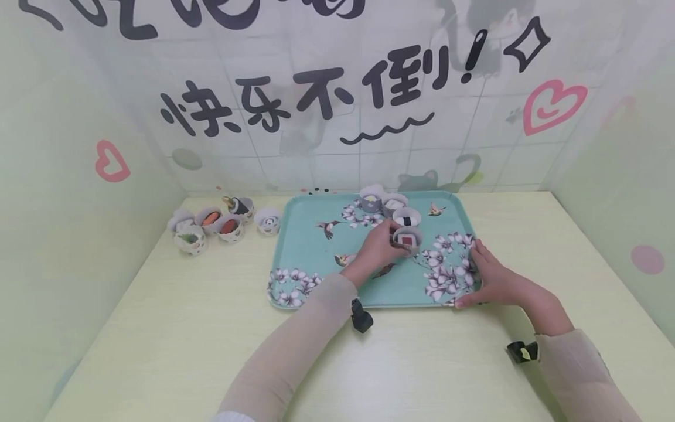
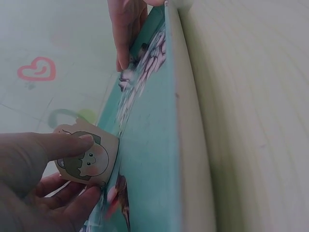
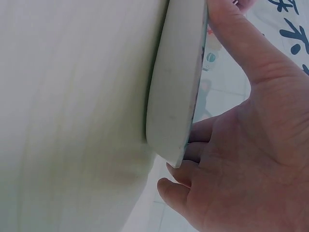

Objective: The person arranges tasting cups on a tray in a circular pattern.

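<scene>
In the head view, my left hand (image 1: pixel 381 243) grips a small paper cup (image 1: pixel 413 249) holding a toy sushi piece with a red square centre. The left wrist view shows a cartoon face on this cup, with the thumb across its side and fingers beneath, close over the tray. Just behind stands a cup (image 1: pixel 406 217) with a white, black-banded piece. Two more cups (image 1: pixel 394 204) line up toward the tray's back edge. My right hand (image 1: pixel 501 282) rests at the front right corner of the turquoise flowered tray (image 1: pixel 311 234), thumb at the front rim, fingers along the right rim.
Left of the tray, several paper cups with toy sushi (image 1: pixel 230 228) stand clustered on the pale table (image 1: pixel 174 328). One cup with a white swirl piece (image 1: pixel 268 221) is beside the tray's left rim. A printed wall (image 1: pixel 316 170) rises behind the table.
</scene>
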